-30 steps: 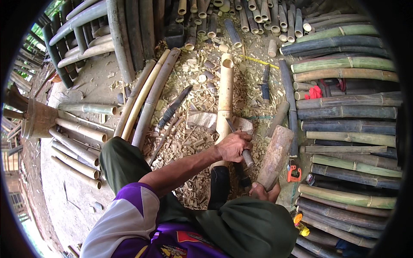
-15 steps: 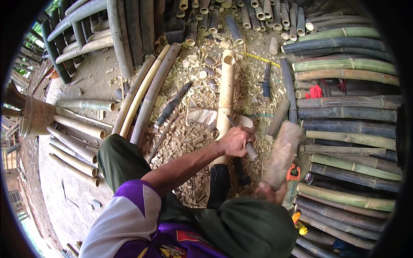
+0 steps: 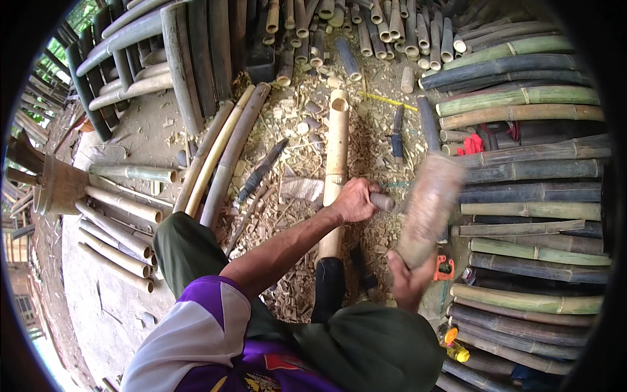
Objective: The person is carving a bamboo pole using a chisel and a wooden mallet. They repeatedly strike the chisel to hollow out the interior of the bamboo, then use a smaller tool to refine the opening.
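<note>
A pale bamboo pole (image 3: 337,147) lies lengthwise before me, its far end cut open. My left hand (image 3: 356,201) is closed round a chisel (image 3: 383,202) over the pole; the butt of its handle sticks out to the right, and its blade is hidden by the hand. In my right hand (image 3: 413,277) is the narrow end of a thick wooden mallet (image 3: 431,206), raised to the right of the chisel and blurred by motion. The mallet and chisel are apart. A wooden block (image 3: 302,189) lies across beneath the pole. My foot in a black covering (image 3: 329,287) rests at the pole's near end.
Wood chips (image 3: 281,222) litter the ground. A dark-handled knife (image 3: 263,171) lies left of the pole, another wrapped tool (image 3: 397,136) to the right. Bamboo poles (image 3: 529,209) line the right side; cut lengths (image 3: 392,32) are stacked at the back. An orange tool (image 3: 444,268) lies right.
My left hand has shifted slightly up along the pole and turned, so the chisel handle points more to the right. The mallet has moved a little, still raised in my right hand.
</note>
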The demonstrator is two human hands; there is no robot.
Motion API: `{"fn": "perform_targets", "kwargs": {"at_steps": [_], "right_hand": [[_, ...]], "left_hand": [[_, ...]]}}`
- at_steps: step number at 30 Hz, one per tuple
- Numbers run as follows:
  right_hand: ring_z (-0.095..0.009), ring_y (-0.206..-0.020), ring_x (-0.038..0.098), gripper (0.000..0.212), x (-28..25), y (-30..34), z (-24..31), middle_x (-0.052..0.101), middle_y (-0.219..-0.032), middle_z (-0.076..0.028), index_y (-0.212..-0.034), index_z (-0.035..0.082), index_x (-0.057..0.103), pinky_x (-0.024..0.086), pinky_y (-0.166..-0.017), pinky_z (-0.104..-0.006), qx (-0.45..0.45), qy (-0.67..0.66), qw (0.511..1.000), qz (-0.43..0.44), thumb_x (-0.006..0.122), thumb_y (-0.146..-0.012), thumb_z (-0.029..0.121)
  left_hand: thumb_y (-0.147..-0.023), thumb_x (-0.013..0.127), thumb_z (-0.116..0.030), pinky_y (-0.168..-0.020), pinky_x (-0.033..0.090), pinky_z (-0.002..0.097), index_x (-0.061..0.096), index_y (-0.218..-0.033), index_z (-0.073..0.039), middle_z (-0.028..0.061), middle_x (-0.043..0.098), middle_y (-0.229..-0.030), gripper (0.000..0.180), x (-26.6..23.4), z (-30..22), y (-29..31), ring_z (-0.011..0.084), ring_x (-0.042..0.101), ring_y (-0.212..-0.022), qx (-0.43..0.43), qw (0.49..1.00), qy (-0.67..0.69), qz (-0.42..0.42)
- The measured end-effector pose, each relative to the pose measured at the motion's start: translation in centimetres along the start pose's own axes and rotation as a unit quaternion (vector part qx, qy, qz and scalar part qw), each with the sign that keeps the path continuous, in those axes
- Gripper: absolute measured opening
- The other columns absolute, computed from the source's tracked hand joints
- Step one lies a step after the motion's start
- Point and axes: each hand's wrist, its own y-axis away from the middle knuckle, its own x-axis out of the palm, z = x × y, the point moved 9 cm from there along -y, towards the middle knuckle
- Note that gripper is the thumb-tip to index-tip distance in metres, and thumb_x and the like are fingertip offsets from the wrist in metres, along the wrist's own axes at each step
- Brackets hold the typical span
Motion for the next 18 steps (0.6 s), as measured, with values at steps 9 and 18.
{"fn": "perform_targets", "kwargs": {"at_steps": [9, 18], "right_hand": [[-0.016, -0.087, 0.059, 0.064, -2.2, 1.4, -1.7, 0.06, -0.104, -0.008, -0.134, -0.005, 0.045, 0.05, -0.076, -0.0317, -0.035, 0.011, 0.997, -0.068, 0.073, -0.077, 0.004], [-0.017, -0.09, 0.059, 0.069, -4.2, 2.8, -6.3, 0.056, -0.112, -0.015, -0.139, -0.007, 0.038, 0.051, -0.076, -0.0314, 0.128, -0.139, 0.979, -0.08, 0.069, -0.078, -0.001]], "left_hand": [[-0.06, 0.067, -0.014, -0.067, 0.049, 0.0469, 0.061, -0.074, -0.002, 0.0151, 0.06, -0.074, 0.02, 1.5, -1.6, 1.1, 0.0384, 0.064, -0.076, 0.073, 0.996, -0.04, 0.035], [-0.081, 0.059, -0.024, -0.054, 0.052, 0.0322, 0.061, -0.07, -0.014, 0.0014, 0.056, -0.066, 0.015, -4.9, 0.5, -3.5, 0.0132, 0.055, -0.06, 0.014, 0.997, 0.062, -0.051]]}}
